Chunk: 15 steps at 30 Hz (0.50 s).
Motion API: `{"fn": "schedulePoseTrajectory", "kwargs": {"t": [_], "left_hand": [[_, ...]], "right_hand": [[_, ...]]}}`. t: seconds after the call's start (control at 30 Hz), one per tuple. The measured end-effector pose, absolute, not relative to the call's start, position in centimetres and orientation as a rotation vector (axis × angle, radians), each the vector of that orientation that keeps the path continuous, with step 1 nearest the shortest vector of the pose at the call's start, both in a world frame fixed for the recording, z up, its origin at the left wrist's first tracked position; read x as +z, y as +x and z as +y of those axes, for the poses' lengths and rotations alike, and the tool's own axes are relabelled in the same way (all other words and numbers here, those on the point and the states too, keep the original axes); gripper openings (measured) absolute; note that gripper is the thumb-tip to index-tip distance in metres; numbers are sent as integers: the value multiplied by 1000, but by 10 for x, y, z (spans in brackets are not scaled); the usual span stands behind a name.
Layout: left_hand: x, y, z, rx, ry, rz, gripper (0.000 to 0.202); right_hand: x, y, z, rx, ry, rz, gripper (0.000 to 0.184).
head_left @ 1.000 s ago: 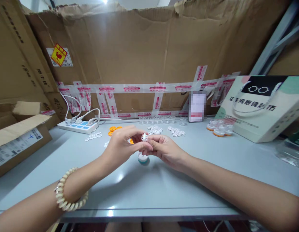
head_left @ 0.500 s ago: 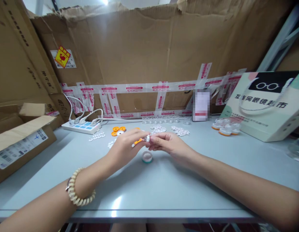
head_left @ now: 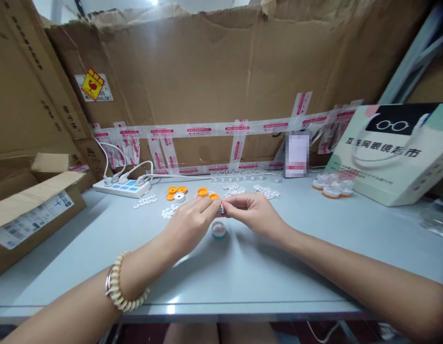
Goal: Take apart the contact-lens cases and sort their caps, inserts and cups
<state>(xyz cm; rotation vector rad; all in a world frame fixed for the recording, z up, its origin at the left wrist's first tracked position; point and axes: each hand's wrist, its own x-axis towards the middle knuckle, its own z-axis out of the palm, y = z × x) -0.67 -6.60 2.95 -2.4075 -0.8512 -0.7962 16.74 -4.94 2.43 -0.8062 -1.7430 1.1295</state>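
Note:
My left hand and my right hand meet over the middle of the grey table. Both pinch one small white plastic part between their fingertips; most of it is hidden by the fingers. Just below the hands a small round teal-rimmed cap lies on the table. Orange rings and small white discs lie a little behind the hands. A beaded bracelet is on my left wrist.
A white and blue power strip with cables lies at the back left, beside an open cardboard box. Cardboard walls taped together close the back. A paper bag with an eyeglasses print stands at right, assembled orange-based pieces before it.
The hands have lowered and moved slightly away from me with the white part, which is now more hidden by the fingers. The view has shifted, so more orange rings show.

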Motion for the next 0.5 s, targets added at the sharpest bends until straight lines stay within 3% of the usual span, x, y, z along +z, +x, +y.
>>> {"fn": "schedulePoseTrajectory", "kwargs": {"t": [0.3, 0.5], "left_hand": [[27, -4, -69, -741, -2288, -776, 20], [25, -5, -67, -759, -2286, -778, 17]], "right_hand": [[19, 163, -49, 930, -877, -1774, 15], [18, 163, -45, 1122, -877, -1650, 16]]}}
